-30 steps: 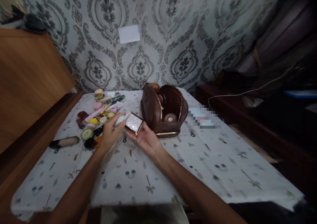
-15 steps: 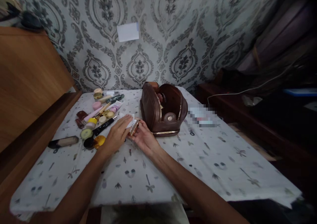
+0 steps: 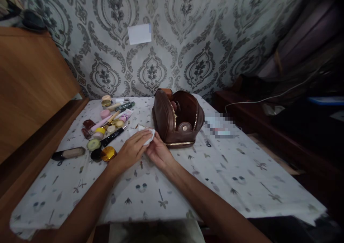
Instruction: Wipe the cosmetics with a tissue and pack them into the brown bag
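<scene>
My left hand (image 3: 133, 148) presses a folded white tissue (image 3: 151, 137), its fingers lying together over it. Opposite it, my right hand (image 3: 159, 152) is closed from the right around a small gold-edged case, now almost wholly covered by the tissue and fingers. Both hands touch each other just above the cloth. Close behind my right hand stands a brown leather bag (image 3: 163, 117), unzipped and gaping, with a few items dimly visible inside. Left of my left hand lie a black tube (image 3: 113, 137) and a jar with an amber-gold lid (image 3: 108, 153).
Several cosmetics cover the table's left side, among them a green-lidded jar (image 3: 94, 145), a pink-lidded jar (image 3: 105, 113) and a foundation bottle (image 3: 71, 153). A wooden cabinet (image 3: 32, 92) borders the left edge. Right of the bag lies a blurred-out flat item (image 3: 220, 125).
My left hand has slid right and up with the tissue, over the gold-edged case, which showed between the hands before. My right hand has barely moved.
</scene>
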Action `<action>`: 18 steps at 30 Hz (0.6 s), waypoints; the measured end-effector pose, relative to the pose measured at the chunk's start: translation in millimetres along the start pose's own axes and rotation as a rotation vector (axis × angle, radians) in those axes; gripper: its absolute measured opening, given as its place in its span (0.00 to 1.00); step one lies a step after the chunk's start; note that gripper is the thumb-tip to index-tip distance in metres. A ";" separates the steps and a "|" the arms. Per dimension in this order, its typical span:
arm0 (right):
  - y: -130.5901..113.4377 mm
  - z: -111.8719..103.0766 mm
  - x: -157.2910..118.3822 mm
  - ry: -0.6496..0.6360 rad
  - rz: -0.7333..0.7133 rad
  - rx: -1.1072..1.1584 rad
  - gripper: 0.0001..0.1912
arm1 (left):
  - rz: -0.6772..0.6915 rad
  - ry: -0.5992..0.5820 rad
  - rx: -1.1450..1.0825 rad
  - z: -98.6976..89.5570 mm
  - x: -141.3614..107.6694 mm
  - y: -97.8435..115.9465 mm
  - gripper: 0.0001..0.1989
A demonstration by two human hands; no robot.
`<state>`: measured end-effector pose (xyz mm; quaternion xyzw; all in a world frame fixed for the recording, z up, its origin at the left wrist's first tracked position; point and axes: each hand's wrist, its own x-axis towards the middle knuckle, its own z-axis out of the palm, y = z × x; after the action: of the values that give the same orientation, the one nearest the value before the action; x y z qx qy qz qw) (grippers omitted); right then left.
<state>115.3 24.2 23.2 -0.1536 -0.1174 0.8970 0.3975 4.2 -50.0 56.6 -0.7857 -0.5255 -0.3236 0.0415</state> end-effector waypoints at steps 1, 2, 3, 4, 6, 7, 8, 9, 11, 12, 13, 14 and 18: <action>-0.5 0.4 0.0 -0.003 0.000 -0.006 0.10 | -0.003 -0.003 0.003 -0.7 0.0 0.0 0.19; -1.0 0.4 -0.1 -0.006 0.004 -0.010 0.09 | -0.007 -0.005 0.005 -1.3 0.0 -0.1 0.19; -1.4 0.2 -0.1 -0.008 0.009 -0.014 0.08 | -0.011 -0.005 0.007 -1.8 -0.1 -0.5 0.19; -1.8 -0.4 -0.2 -0.010 0.017 -0.015 0.08 | -0.015 -0.002 0.009 -2.1 -0.4 -1.1 0.19; -2.0 -2.4 0.0 -0.021 0.030 -0.017 0.07 | -0.031 0.014 0.016 -2.2 -1.2 -3.6 0.18; -2.0 -3.6 0.2 -0.032 0.033 -0.022 0.07 | -0.041 0.024 0.025 -2.0 -1.8 -5.3 0.18; -1.8 -4.8 0.5 -0.044 0.034 -0.030 0.07 | -0.053 0.035 0.034 -1.6 -2.4 -7.4 0.18; -1.7 -5.8 0.7 -0.057 0.034 -0.041 0.08 | -0.069 0.045 0.044 -1.3 -2.9 -9.6 0.18; -1.5 -7.0 0.8 -0.079 0.037 -0.067 0.09 | -0.113 0.069 0.068 -0.8 -3.8 -13.6 0.17; -1.6 -7.2 0.7 -0.084 0.039 -0.075 0.10 | -0.137 0.084 0.081 -0.6 -4.0 -15.3 0.16; -1.6 -7.1 0.6 -0.085 0.041 -0.079 0.10 | -0.161 0.099 0.093 -0.6 -4.1 -16.5 0.16; -1.8 -6.8 0.3 -0.084 0.041 -0.081 0.11 | -0.179 0.116 0.105 -0.6 -4.0 -17.3 0.16; -2.2 -5.6 -0.3 -0.077 0.034 -0.086 0.13 | -0.218 0.168 0.136 -0.6 -3.0 -16.6 0.15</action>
<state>119.1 25.9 18.8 -0.1376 -0.1683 0.9030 0.3706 -11.0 -45.2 50.9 -0.6895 -0.6230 -0.3546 0.1032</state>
